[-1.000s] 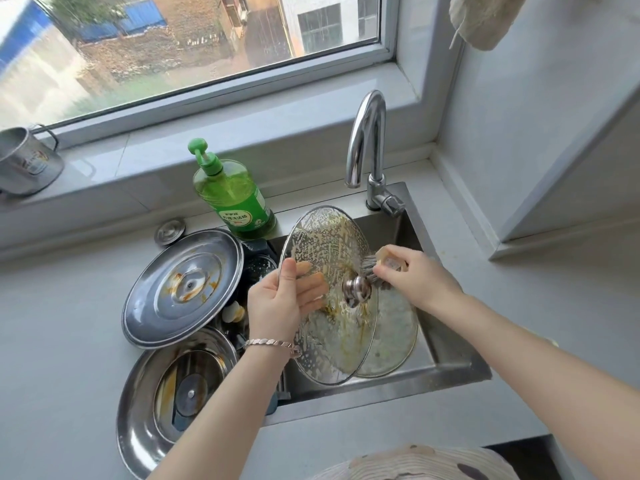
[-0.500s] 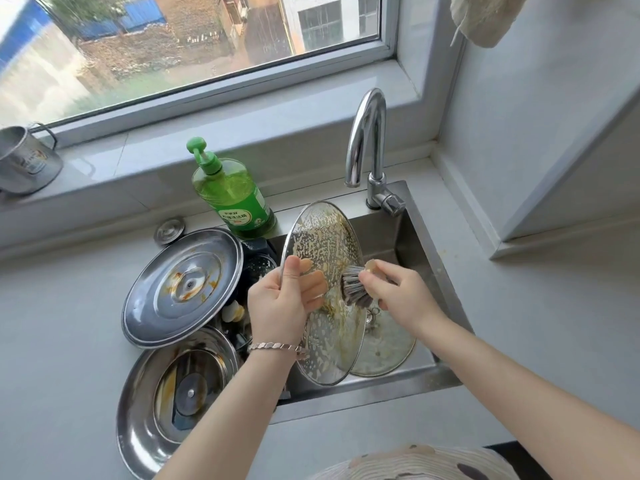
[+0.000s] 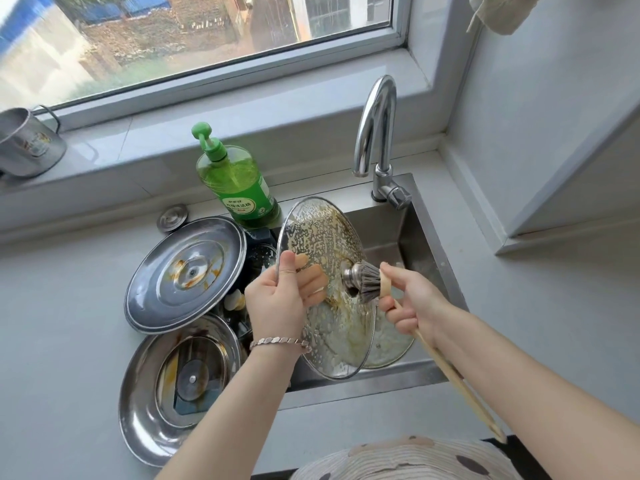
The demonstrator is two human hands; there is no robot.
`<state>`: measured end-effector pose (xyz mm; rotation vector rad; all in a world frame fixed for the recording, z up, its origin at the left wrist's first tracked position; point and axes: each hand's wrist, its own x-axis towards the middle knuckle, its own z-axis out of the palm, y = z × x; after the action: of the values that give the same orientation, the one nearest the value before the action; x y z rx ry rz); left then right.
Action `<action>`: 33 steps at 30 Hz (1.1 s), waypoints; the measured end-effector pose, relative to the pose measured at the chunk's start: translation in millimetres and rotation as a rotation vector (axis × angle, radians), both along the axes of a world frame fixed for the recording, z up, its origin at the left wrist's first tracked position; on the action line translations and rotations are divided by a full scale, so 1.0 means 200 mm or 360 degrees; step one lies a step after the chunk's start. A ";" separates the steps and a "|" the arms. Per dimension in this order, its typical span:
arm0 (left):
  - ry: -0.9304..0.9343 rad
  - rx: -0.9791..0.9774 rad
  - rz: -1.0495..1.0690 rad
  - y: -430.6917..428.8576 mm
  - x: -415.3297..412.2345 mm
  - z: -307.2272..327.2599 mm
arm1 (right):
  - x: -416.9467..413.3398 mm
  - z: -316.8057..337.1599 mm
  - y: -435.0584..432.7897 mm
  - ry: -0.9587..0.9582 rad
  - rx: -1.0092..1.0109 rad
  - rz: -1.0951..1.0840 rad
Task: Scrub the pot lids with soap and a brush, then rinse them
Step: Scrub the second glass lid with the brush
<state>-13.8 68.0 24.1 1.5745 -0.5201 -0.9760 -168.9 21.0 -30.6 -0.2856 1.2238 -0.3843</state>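
Over the small stainless steel sink (image 3: 427, 237) a soiled round glass lid with a steel knob (image 3: 320, 233) is held nearly on edge. Its lower rim hangs just above the basin's near rim and its top edge sits just in front of the green pump bottle of dish soap (image 3: 239, 181). The basin's right wall runs close beside the right hand (image 3: 414, 303), and the curved chrome tap (image 3: 377, 133) rises from the far right corner, near the lid's upper edge. On the left the sink's rim is crowded, with pale grey worktop (image 3: 52, 323) spreading beyond it. The left hand (image 3: 277, 303), wearing a silver bracelet (image 3: 280, 342), pinches the lid's left rim, thumb up along the edge and fingers curled against the glass. The right hand's fingers are wrapped round the wooden handle of a grey-bristled dish brush (image 3: 369, 282) just behind its head. The bristles press on the glass beside the knob, and the handle slants back under the forearm towards the person. Four large lids show. Two are glass: the held one and a second glass lid (image 3: 393, 344) lying low in the basin behind it. Two are steel: a stained upper steel lid (image 3: 183, 275) and a lower steel lid (image 3: 180, 379), both leaning over the sink's left rim. One small round metal cap (image 3: 172, 218) lies on the worktop, and one metal mug (image 3: 27, 147) stands on the window sill.
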 end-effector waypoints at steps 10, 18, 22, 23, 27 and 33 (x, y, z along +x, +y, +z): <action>0.0120 -0.0024 0.0222 -0.02 -0.07 -0.01 | 0.14 0.11 0.13 0.1107 -0.1434 0.0323; -0.0161 -0.0109 0.0097 0.01 -0.06 0.00 | 0.07 0.12 -0.10 0.0519 -0.0668 0.0353; 0.0015 -0.0063 0.0188 0.00 -0.04 0.02 | 0.06 0.09 0.01 0.0537 -0.0771 0.0210; 0.0048 -0.0045 0.0204 -0.01 -0.05 0.02 | 0.07 0.09 0.06 0.0785 -0.1079 0.0304; -0.0107 -0.0040 0.0070 0.02 -0.10 -0.01 | 0.10 0.09 0.08 0.1413 -0.1661 0.0834; -0.0070 -0.0078 0.0090 0.01 -0.05 0.03 | 0.04 0.04 -0.03 0.0296 -0.0494 0.0084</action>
<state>-24.1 69.3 29.1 1.5615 -0.5233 -0.8814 -160.7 14.6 -22.8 -0.6308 1.3345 -0.5111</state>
